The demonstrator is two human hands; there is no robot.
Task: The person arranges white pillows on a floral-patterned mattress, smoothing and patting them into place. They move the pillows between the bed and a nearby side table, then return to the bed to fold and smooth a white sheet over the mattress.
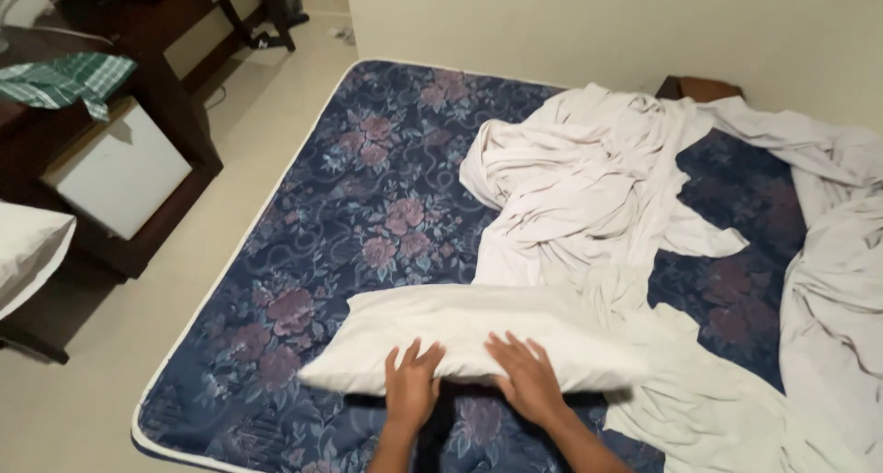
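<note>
- White pillow (478,330): lies across the near part of the mattress, its near edge under both hands.
- Left hand (411,386): fingers spread, palm flat on the pillow's near edge; grip open, clasping nothing.
- Right hand (526,376): just beside the left, fingers splayed, pressed flat on the same edge; grip open, clasping nothing.
- Mattress (368,179): dark blue with pink flower print and white piping, bare on its left half.
- Crumpled white sheet (589,179): heaped beyond the pillow, toward the middle and far side of the mattress, trailing down to the near right corner.
- Second white sheet (837,280): bunched along the right edge.
- Dark wooden desk (175,114): left of the bed on the pale tiled floor, with a white cabinet (115,174) set beneath.
- Green checked cloth (64,79): draped on the desk top.
- Another white pillow (28,248): at the far left edge, partly out of view.
</note>
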